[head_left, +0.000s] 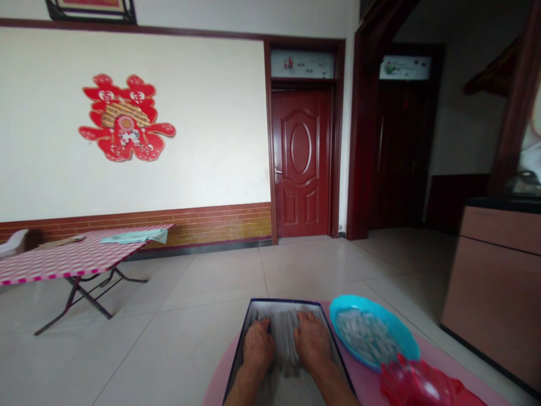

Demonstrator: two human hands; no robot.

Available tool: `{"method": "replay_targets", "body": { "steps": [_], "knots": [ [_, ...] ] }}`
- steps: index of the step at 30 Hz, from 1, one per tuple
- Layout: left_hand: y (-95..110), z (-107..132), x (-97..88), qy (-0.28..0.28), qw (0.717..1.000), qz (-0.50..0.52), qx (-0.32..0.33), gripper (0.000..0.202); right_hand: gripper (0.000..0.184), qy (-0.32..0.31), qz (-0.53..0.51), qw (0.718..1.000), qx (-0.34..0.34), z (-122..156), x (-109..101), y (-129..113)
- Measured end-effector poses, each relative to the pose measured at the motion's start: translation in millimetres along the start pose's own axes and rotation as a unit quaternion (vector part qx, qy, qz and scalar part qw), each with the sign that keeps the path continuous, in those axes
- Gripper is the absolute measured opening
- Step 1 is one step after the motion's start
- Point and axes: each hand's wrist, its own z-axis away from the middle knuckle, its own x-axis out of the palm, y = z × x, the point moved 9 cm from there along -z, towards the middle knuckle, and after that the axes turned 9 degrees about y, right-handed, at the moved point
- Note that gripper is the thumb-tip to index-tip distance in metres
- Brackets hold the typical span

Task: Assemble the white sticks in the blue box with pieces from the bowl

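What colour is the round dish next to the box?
The round dish is bright turquoise blue; it shows clearly in the head view.

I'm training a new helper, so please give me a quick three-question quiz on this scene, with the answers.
1. True or false: the left hand and the right hand both rest inside the dark-rimmed box, on its long pale strips.
2. Multiple choice: what colour is the round dish to the right of the box? A red, B turquoise, C yellow.
3. Short answer: what covers the top of the folding table on the left?

Key: 1 true; 2 B; 3 a pink-and-white checked cloth.
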Motion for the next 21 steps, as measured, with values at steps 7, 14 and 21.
{"method": "replay_targets", "body": {
  "steps": [7, 14, 21],
  "knots": [
    [-0.5, 1.4, 0.6, -0.001, 1.000, 0.005, 0.003, 0.042, 0.036, 0.012, 0.010, 1.000, -0.001, -2.5, -2.8, -3.2],
    [-1.1, 1.7, 2.6, -0.009, 1.000, 0.012, 0.000, 0.040, 0.041, 0.005, 0.027, 1.000, -0.007, -2.7, -1.1, -4.1],
    [-2.7, 1.8, 3.6, 0.001, 1.000, 0.012, 0.001, 0.041, 0.038, 0.010, 0.009, 1.000, -0.016, -4.5, 2.8, -2.0]
  ]
}}
